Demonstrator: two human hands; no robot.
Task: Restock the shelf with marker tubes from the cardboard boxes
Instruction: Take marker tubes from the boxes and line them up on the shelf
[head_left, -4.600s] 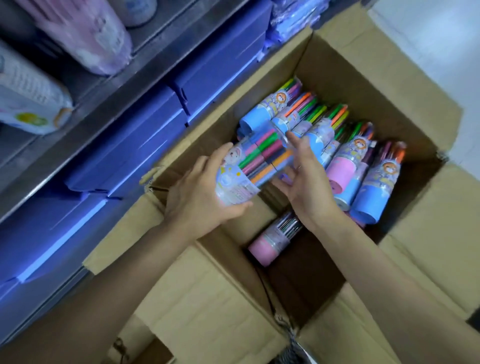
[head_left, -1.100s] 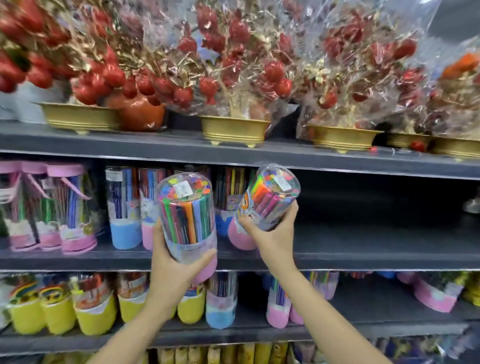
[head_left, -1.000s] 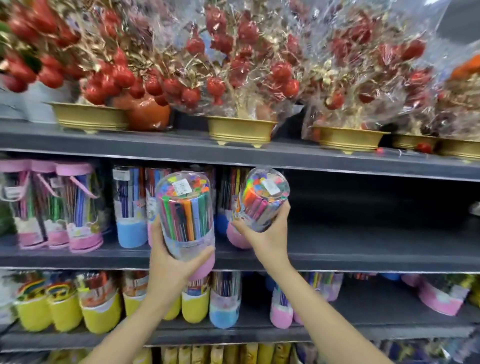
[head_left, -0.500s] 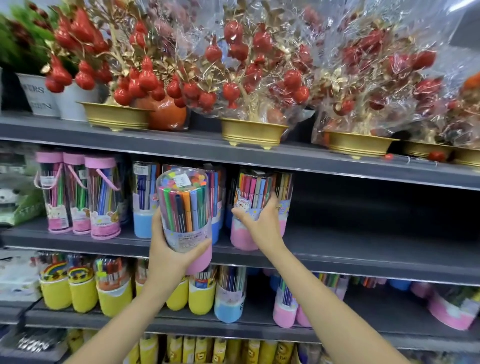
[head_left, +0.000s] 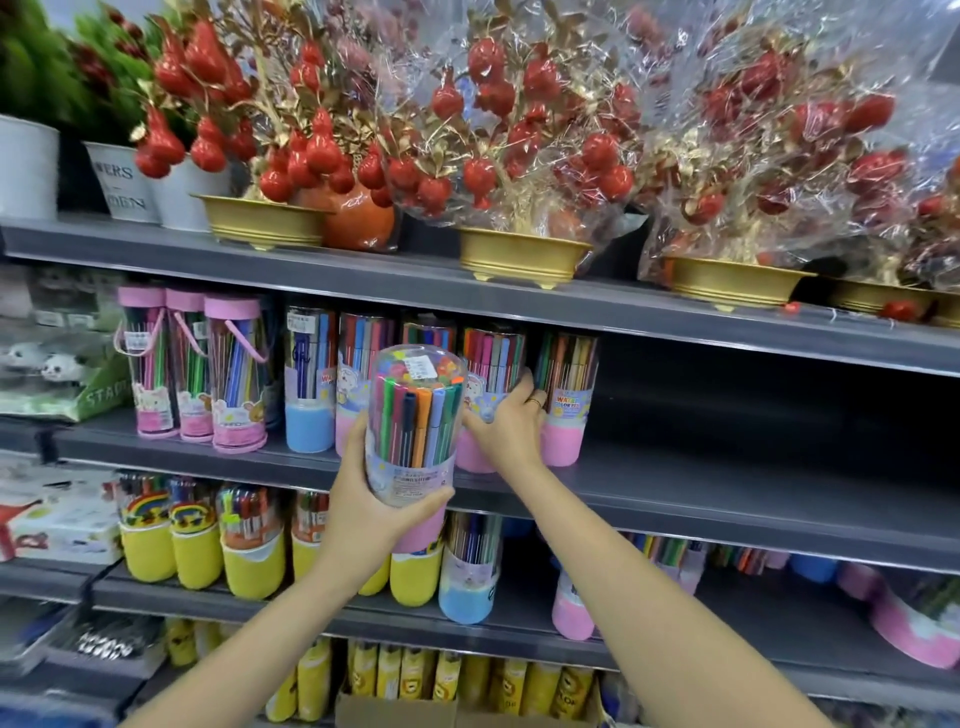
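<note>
Meanwhile, a marker tube (head_left: 413, 426) was gripped upright by the left hand (head_left: 363, 512) before the shelf (head_left: 675, 480); a second tube (head_left: 491, 384), standing on it, was clasped by the right hand (head_left: 506, 423).

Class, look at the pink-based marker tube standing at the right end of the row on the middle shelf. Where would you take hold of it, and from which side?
Grip the pink-based marker tube round its lower body, near the pink base, probably coming from the front right. It stands upright, its right flank faces bare shelf, while the right hand and a neighbouring tube crowd its left.
</note>
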